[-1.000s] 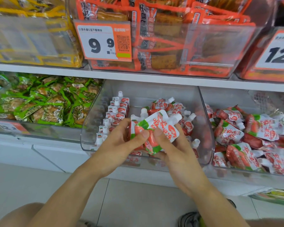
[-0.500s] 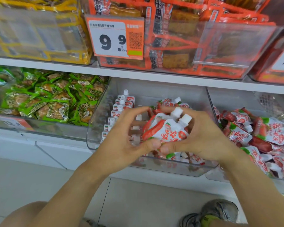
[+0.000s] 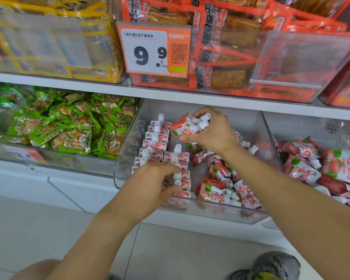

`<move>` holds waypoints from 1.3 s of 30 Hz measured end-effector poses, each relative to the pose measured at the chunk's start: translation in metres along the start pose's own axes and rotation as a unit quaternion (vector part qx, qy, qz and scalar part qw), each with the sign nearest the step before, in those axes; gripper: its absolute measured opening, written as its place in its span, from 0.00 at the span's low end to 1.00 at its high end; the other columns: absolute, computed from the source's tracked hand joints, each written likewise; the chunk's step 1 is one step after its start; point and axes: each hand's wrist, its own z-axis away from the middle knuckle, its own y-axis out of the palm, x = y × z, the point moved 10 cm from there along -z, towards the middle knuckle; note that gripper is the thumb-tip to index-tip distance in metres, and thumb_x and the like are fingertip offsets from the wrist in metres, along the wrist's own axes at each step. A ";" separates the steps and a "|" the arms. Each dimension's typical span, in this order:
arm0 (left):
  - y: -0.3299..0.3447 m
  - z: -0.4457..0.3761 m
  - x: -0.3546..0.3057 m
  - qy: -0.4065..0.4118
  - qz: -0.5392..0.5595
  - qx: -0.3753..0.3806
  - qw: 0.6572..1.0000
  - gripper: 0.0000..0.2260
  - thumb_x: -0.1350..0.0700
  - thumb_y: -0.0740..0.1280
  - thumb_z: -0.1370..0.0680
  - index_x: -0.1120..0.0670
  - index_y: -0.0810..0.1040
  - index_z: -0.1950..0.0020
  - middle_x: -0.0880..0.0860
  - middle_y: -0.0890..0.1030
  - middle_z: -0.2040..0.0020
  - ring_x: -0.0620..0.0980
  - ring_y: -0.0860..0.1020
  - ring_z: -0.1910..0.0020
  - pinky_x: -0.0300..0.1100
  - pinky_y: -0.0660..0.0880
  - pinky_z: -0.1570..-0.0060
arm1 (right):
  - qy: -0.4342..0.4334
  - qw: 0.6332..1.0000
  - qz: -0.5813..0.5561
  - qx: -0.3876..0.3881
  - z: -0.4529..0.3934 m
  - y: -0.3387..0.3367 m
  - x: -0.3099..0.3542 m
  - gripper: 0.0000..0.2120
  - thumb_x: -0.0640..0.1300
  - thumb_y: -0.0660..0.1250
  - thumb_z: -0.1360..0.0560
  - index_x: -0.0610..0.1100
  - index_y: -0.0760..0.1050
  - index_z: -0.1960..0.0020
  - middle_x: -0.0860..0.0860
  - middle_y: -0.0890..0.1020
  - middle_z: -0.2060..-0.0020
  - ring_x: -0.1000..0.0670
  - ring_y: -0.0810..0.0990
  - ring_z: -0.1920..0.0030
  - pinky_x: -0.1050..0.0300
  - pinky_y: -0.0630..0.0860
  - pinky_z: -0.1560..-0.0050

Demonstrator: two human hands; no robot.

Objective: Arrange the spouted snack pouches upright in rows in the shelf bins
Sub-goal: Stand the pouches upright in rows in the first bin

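Note:
A clear plastic shelf bin (image 3: 129, 150) holds red-and-white spouted snack pouches. Along its left side two rows of upright pouches (image 3: 157, 141) stand with white caps up. Loose pouches (image 3: 220, 190) lie jumbled in the bin's right half. My right hand (image 3: 212, 130) is raised over the back of the bin, shut on a small bunch of pouches (image 3: 187, 127) with their caps toward my fingers. My left hand (image 3: 160, 178) rests at the front of the second row, fingers closed around the upright pouches there.
Green snack packets (image 3: 69, 126) fill the bin to the left. More loose spouted pouches (image 3: 321, 166) lie in the bin to the right. The shelf above carries orange (image 3: 240, 47) and yellow packs (image 3: 59, 41) and a 9.9 price tag (image 3: 154, 51). A shoe (image 3: 275, 267) is on the floor.
The hands have separated. My right hand carried the bunch of pouches up and back over the bin. My left hand dropped to the front of the upright rows.

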 end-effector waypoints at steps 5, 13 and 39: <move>0.003 -0.001 0.004 0.008 0.013 -0.002 1.000 0.18 0.49 0.74 0.28 0.45 0.80 0.39 0.44 0.81 0.46 0.42 0.80 0.51 0.44 0.78 0.49 | 0.005 0.974 0.164 0.157 -0.025 0.052 -0.020 0.25 0.50 0.82 0.40 0.46 0.75 0.49 0.50 0.81 0.54 0.47 0.79 0.53 0.57 0.72 0.59; 0.003 -0.001 0.005 0.008 0.008 -0.006 1.000 0.19 0.46 0.73 0.27 0.43 0.79 0.37 0.41 0.81 0.46 0.38 0.78 0.52 0.37 0.76 0.49 | -0.014 0.909 0.226 0.349 -0.029 0.083 -0.024 0.31 0.51 0.79 0.33 0.47 0.72 0.34 0.50 0.77 0.35 0.48 0.76 0.36 0.51 0.72 0.35; -0.032 -0.064 0.009 0.023 0.009 -0.118 0.993 0.11 0.50 0.70 0.24 0.51 0.80 0.43 0.45 0.79 0.47 0.39 0.77 0.48 0.31 0.71 0.46 | -0.005 0.861 0.313 0.401 -0.040 0.062 -0.044 0.37 0.49 0.80 0.35 0.54 0.68 0.30 0.53 0.70 0.30 0.48 0.72 0.33 0.51 0.71 0.34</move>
